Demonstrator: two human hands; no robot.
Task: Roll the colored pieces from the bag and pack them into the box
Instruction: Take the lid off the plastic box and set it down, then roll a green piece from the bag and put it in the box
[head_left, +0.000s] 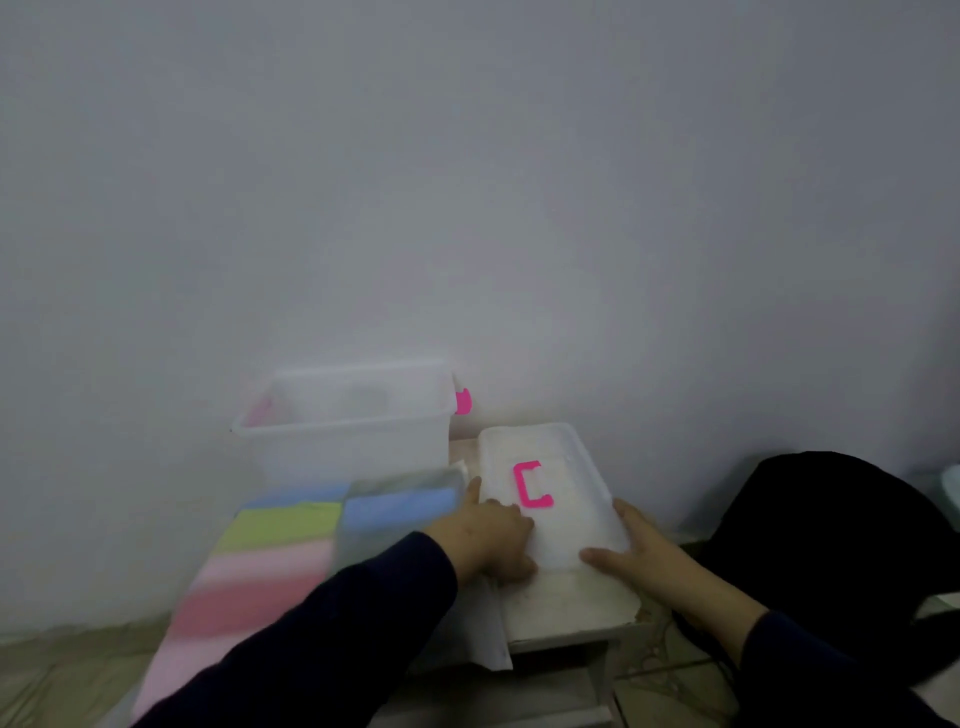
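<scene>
A clear plastic box (343, 426) stands open at the back by the wall, with a pink latch (462, 401) on its right end. Its white lid (561, 467), with a pink handle (530, 484), lies flat on a small white table (566, 608). My left hand (491, 538) grips the lid's left edge with bent fingers. My right hand (657, 564) holds the lid's near right corner, thumb along the front. To the left lies a clear bag (395, 509) of colored pieces (270, 561) in blue, green and pink.
A grey wall (467, 182) rises just behind the box. A black bag or cloth (831, 540) sits at the right beside the table. The floor (62, 670) shows at the lower left.
</scene>
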